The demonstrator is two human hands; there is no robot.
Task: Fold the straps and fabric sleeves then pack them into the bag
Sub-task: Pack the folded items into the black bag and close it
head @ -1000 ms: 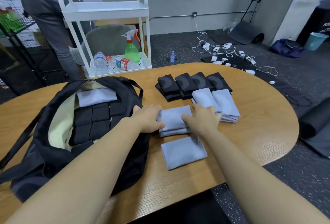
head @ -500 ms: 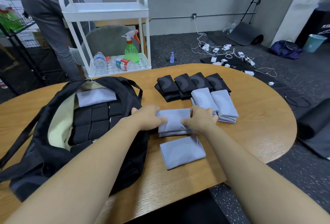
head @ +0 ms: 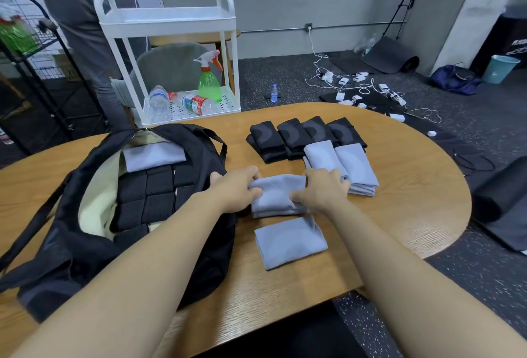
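1. Folded grey sleeve stack [head: 278,196] lies mid-table, just right of the bag, its long axis running left-right. My left hand [head: 238,190] pinches its left end, fingers closed over the top edge; my right hand [head: 323,192] clamps its right end, thumb on the front fold.
2. Hidden: both ends of the stack under my hands; layer count unclear.
3. Single grey sleeve [head: 289,242] lies flat just nearer the table's front edge, tilted slightly, its far right corner under my right wrist.
4. Two more grey stacks [head: 346,165] sit beyond my right hand; whether my knuckles touch them I cannot tell.
5. Row of black folded sleeves [head: 302,135] toward the far edge, near ends partly covered by the grey stacks.
6. Open black bag [head: 74,215] at the table's left holds black mesh pieces [head: 151,192] and one grey piece [head: 154,155]; my left forearm hides its right wall.
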